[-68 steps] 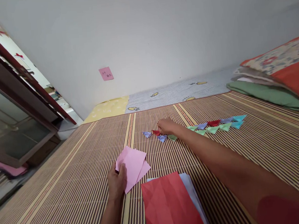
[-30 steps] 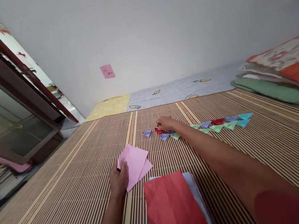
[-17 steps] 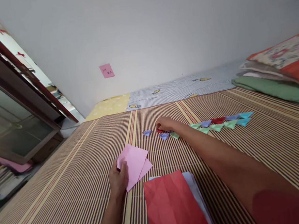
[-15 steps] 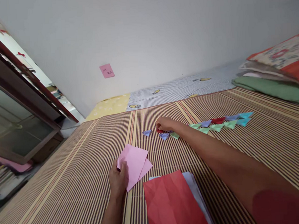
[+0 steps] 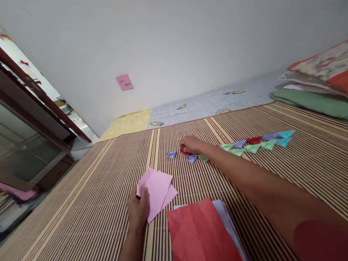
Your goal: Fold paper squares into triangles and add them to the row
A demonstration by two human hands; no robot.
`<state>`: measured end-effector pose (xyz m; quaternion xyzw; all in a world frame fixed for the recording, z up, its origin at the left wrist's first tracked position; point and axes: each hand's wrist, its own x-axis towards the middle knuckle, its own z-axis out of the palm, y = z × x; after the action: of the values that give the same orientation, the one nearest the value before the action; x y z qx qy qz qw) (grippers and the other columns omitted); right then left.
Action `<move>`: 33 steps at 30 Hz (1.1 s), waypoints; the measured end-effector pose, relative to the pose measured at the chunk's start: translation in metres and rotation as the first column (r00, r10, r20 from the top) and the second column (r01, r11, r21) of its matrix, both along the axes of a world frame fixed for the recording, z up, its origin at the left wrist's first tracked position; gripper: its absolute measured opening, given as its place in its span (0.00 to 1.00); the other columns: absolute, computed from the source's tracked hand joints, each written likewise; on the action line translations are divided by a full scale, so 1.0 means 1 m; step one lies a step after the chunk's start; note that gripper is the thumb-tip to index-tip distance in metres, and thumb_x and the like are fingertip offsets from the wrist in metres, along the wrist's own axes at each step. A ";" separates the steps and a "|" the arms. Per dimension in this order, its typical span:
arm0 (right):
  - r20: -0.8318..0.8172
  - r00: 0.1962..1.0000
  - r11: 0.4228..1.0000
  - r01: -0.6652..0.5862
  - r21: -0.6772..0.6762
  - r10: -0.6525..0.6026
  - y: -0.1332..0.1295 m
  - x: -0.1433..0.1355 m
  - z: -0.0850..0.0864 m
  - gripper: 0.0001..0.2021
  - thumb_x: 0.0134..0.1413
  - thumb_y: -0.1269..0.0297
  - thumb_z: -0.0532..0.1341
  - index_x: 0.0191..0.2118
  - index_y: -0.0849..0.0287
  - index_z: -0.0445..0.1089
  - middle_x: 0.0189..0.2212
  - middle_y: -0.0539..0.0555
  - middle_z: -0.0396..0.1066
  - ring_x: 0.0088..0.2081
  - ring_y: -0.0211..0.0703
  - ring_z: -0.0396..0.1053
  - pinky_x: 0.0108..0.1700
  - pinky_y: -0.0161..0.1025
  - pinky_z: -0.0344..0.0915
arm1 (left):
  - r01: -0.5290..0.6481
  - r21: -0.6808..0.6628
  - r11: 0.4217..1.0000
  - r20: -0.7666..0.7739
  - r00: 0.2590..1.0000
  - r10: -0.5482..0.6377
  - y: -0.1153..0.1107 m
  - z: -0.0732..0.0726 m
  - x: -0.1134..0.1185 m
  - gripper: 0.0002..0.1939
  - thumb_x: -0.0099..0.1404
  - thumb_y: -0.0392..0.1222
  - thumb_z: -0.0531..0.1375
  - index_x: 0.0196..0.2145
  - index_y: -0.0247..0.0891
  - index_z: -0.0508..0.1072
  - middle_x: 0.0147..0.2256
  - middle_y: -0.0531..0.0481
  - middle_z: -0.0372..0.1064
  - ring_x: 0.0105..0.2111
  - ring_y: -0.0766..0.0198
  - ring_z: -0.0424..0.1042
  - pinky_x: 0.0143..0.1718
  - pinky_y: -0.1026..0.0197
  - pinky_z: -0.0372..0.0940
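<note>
My left hand grips the left edge of some pink paper sheets, thumb on top, just above the striped mat. Farther off, my right hand is closed, its fingertips pinching a small red folded paper triangle, partly hidden by the fingers. A purple triangle lies to its left, and another purple triangle sits just in front. Two rows of folded triangles, green, red and blue among them, stretch off to the right. My right forearm covers part of the rows.
A creased red sheet lies on pale blue paper close to me. Folded bedding is stacked at the right. Behind the mat stands a white wall with a pink note. A glass-paned door is at the left.
My right hand has shifted very slightly left, with the red triangle at its fingertips. My left hand and the pink sheets stay practically where they were.
</note>
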<state>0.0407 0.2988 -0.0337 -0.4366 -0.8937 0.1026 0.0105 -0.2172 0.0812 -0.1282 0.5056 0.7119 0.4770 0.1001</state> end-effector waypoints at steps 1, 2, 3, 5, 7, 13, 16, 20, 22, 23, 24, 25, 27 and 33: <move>-0.006 1.000 1.000 -0.007 -0.003 0.007 0.000 -0.001 0.000 0.15 0.67 0.60 0.62 0.55 0.59 0.70 0.54 0.58 0.70 0.50 0.49 0.72 0.51 0.51 0.72 | 0.001 0.001 1.000 0.003 1.000 -0.001 0.000 0.000 0.000 0.14 0.65 0.52 0.58 0.33 0.38 0.71 0.24 0.52 0.70 0.23 0.60 0.69 0.23 0.63 0.62; -0.012 1.000 1.000 -0.011 -0.006 0.011 0.000 0.000 0.001 0.15 0.67 0.60 0.62 0.55 0.59 0.70 0.54 0.58 0.70 0.50 0.49 0.72 0.51 0.51 0.72 | 0.000 0.002 1.000 0.004 1.000 0.000 0.000 0.000 0.000 0.14 0.65 0.53 0.58 0.33 0.38 0.71 0.24 0.52 0.70 0.23 0.60 0.69 0.23 0.63 0.62; -0.018 1.000 1.000 -0.013 -0.011 0.012 0.001 0.001 0.001 0.15 0.67 0.60 0.62 0.55 0.59 0.70 0.54 0.58 0.70 0.50 0.49 0.72 0.51 0.51 0.72 | -0.002 0.004 1.000 0.003 1.000 0.002 0.000 0.001 0.000 0.14 0.65 0.53 0.59 0.33 0.38 0.71 0.24 0.51 0.71 0.23 0.60 0.69 0.23 0.63 0.62; -0.030 1.000 1.000 -0.008 -0.018 0.007 0.005 0.008 0.004 0.15 0.67 0.60 0.62 0.55 0.59 0.70 0.54 0.58 0.71 0.50 0.49 0.73 0.50 0.51 0.72 | -0.007 0.004 1.000 -0.001 1.000 0.007 -0.001 0.004 0.001 0.14 0.64 0.53 0.59 0.34 0.38 0.71 0.25 0.51 0.72 0.23 0.60 0.70 0.24 0.62 0.62; -0.034 0.999 1.000 0.008 -0.022 -0.009 0.009 0.020 0.007 0.16 0.67 0.60 0.62 0.55 0.60 0.69 0.54 0.58 0.71 0.49 0.49 0.73 0.50 0.51 0.73 | -0.011 0.002 1.000 -0.003 1.000 0.011 -0.001 0.006 0.002 0.14 0.64 0.53 0.59 0.34 0.38 0.72 0.25 0.51 0.72 0.23 0.59 0.70 0.24 0.62 0.62; 0.094 0.991 0.993 0.101 -0.064 -0.094 0.008 0.059 0.016 0.15 0.66 0.60 0.63 0.54 0.60 0.70 0.52 0.57 0.72 0.48 0.49 0.74 0.48 0.50 0.73 | -0.007 0.005 1.000 -0.003 1.000 0.007 0.000 0.010 0.005 0.14 0.63 0.52 0.59 0.33 0.38 0.72 0.23 0.52 0.70 0.22 0.59 0.68 0.23 0.61 0.62; 0.160 0.977 0.987 0.150 -0.055 -0.140 0.001 0.063 0.014 0.15 0.66 0.60 0.62 0.54 0.60 0.70 0.52 0.58 0.72 0.48 0.48 0.73 0.48 0.49 0.73 | -0.010 0.010 1.000 -0.012 1.000 0.010 0.000 0.011 0.005 0.14 0.63 0.52 0.59 0.34 0.38 0.72 0.24 0.51 0.70 0.22 0.59 0.68 0.24 0.61 0.62; 0.194 0.963 0.981 0.194 -0.011 -0.188 -0.003 0.060 0.006 0.16 0.66 0.60 0.62 0.55 0.60 0.69 0.53 0.59 0.71 0.49 0.49 0.73 0.50 0.51 0.73 | -0.019 0.007 1.000 -0.031 0.999 0.020 -0.001 0.011 0.004 0.14 0.63 0.52 0.59 0.33 0.38 0.72 0.25 0.51 0.71 0.24 0.59 0.69 0.26 0.60 0.63; 0.201 0.959 0.980 0.201 0.007 -0.198 -0.002 0.059 0.003 0.16 0.66 0.60 0.62 0.56 0.60 0.69 0.53 0.59 0.71 0.49 0.49 0.73 0.50 0.51 0.73 | -0.023 0.005 1.000 -0.039 0.999 0.023 -0.001 0.011 0.004 0.14 0.63 0.53 0.59 0.33 0.38 0.71 0.25 0.51 0.71 0.24 0.59 0.69 0.26 0.60 0.63; 0.203 0.959 0.980 0.200 0.012 -0.198 -0.001 0.059 0.002 0.16 0.66 0.60 0.62 0.56 0.60 0.69 0.53 0.59 0.71 0.49 0.50 0.73 0.50 0.51 0.73 | -0.024 0.005 1.000 -0.043 0.999 0.025 -0.001 0.011 0.003 0.14 0.63 0.53 0.59 0.32 0.39 0.71 0.25 0.51 0.71 0.24 0.59 0.69 0.26 0.60 0.63; 0.205 0.959 0.980 0.197 0.015 -0.195 0.000 0.060 0.001 0.16 0.66 0.60 0.62 0.56 0.60 0.69 0.53 0.59 0.71 0.49 0.50 0.73 0.50 0.51 0.73 | -0.026 0.006 1.000 -0.045 0.999 0.026 -0.001 0.011 0.004 0.14 0.62 0.53 0.59 0.32 0.39 0.71 0.24 0.51 0.70 0.24 0.59 0.69 0.26 0.60 0.63; 0.207 0.959 0.981 0.192 0.016 -0.191 0.001 0.061 0.001 0.16 0.66 0.60 0.62 0.56 0.60 0.69 0.53 0.59 0.71 0.50 0.49 0.73 0.50 0.51 0.73 | -0.027 0.008 1.000 -0.047 0.999 0.027 -0.001 0.012 0.004 0.14 0.62 0.53 0.59 0.31 0.39 0.71 0.24 0.51 0.70 0.24 0.59 0.69 0.26 0.60 0.63; 0.208 0.961 0.983 0.183 0.016 -0.182 0.001 0.062 0.002 0.16 0.66 0.60 0.62 0.55 0.60 0.69 0.53 0.59 0.71 0.50 0.49 0.73 0.50 0.51 0.73 | -0.028 0.011 1.000 -0.045 0.999 0.028 -0.001 0.013 0.005 0.14 0.62 0.53 0.59 0.31 0.39 0.70 0.23 0.52 0.69 0.22 0.59 0.68 0.24 0.60 0.62; 0.207 0.964 0.985 0.171 0.014 -0.170 -0.001 0.064 0.004 0.15 0.67 0.60 0.62 0.55 0.59 0.70 0.53 0.58 0.71 0.49 0.49 0.73 0.50 0.50 0.73 | -0.022 0.012 1.000 -0.031 0.999 0.022 -0.003 0.014 0.008 0.13 0.63 0.53 0.59 0.29 0.41 0.68 0.21 0.54 0.67 0.21 0.61 0.66 0.22 0.62 0.60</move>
<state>0.1049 0.2976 -0.0297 -0.5202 -0.8489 0.0573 -0.0746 -0.2092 0.0783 -0.1146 0.5058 0.7162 0.4740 0.0809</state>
